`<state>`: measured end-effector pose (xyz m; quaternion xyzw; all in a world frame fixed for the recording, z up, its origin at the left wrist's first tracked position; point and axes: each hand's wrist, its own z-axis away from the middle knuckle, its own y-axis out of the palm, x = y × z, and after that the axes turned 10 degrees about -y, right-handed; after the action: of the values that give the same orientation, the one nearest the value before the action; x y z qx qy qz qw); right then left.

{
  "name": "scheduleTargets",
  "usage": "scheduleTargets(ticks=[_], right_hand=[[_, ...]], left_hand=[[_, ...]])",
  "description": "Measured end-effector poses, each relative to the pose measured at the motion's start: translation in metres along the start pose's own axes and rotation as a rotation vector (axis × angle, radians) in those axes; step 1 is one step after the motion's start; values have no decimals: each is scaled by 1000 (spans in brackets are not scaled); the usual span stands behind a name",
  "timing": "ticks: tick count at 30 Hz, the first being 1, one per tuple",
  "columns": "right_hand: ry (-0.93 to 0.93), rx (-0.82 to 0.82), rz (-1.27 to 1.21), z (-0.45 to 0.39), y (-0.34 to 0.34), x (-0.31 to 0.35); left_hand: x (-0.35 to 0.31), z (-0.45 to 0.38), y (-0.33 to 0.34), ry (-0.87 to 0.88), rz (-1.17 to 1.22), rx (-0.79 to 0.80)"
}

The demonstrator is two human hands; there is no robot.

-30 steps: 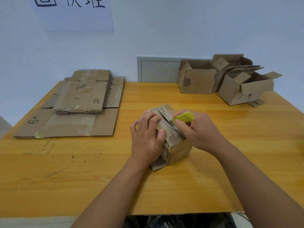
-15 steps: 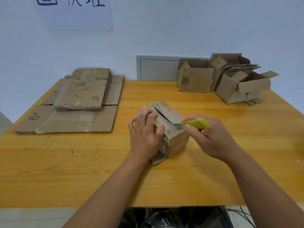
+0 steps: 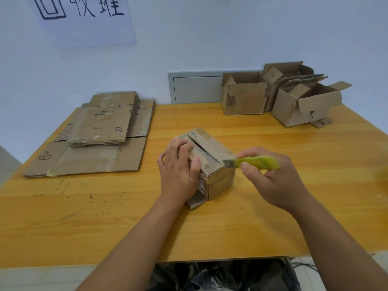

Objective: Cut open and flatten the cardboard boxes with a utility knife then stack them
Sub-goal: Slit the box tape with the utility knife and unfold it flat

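Note:
A small cardboard box (image 3: 212, 156) stands in the middle of the wooden table (image 3: 273, 217), its top seam split open along the middle. My left hand (image 3: 178, 169) grips the box's left side, thumb over the top edge. My right hand (image 3: 275, 179) holds a yellow-green utility knife (image 3: 255, 162); its short blade sits at the box's near right top corner. A stack of flattened cardboard (image 3: 98, 131) lies at the table's far left.
Three opened boxes (image 3: 243, 97) (image 3: 283, 76) (image 3: 304, 103) stand at the far right against the wall. A white wall panel (image 3: 195, 87) sits behind the table. A paper sign (image 3: 84, 17) hangs on the wall. Dark bags (image 3: 220, 274) lie below the front edge.
My right hand drew the knife along the top seam toward me and to the right, off the box's near corner. The top flaps now show a slit. My left hand stayed on the box.

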<state>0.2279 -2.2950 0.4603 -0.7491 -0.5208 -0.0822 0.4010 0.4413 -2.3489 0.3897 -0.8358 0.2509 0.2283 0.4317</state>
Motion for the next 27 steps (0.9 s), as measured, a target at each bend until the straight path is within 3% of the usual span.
scheduleTargets(ticks=[2, 4, 8, 11, 18, 27], right_hand=[[3, -142, -59, -2, -2, 0], [10, -182, -100, -8, 2, -1], [47, 75, 54, -18, 29, -10], [83, 132, 99, -13, 44, -17], [111, 50, 129, -6, 52, -27], [127, -15, 76, -6, 56, -29]], left_hand=[[-1, -1, -1, 0, -9, 11], [-2, -1, -4, 1, -27, 29], [-2, -4, -16, 40, -83, 109], [-3, -8, -28, 90, -139, 163], [-5, -24, -37, 495, -68, 204], [-22, -37, -47, 425, -144, 404]])
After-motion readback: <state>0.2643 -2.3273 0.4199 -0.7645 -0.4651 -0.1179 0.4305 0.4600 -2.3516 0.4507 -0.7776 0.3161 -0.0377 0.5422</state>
